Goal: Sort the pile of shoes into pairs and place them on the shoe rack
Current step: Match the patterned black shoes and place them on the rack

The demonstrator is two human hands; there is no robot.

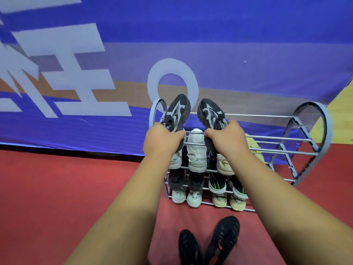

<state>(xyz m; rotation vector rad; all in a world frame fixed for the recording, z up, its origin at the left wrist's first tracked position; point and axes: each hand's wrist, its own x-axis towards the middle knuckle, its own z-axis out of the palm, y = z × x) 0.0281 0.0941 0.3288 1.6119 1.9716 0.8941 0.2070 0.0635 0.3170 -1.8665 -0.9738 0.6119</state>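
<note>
Up top, a big blue banner [229, 35] fills the backdrop, stretched wide and leaning away at a slant. On its left, huge pale block characters [57, 39] run off the frame edge, and just right of them sits a pale ring [152, 83]. A washed-out greyish band [248, 54] crosses the banner, with a tan stripe [124, 88] below it passing behind the ring. There's a tiny white speck [245, 61] on that pale band. Along the banner's lower edge runs a dark line of shadow [76, 152], and below it spreads the red floor covering [57, 188]. Far right, past the banner's corner, a wedge of yellow wooden floor [342, 111] shows.
</note>
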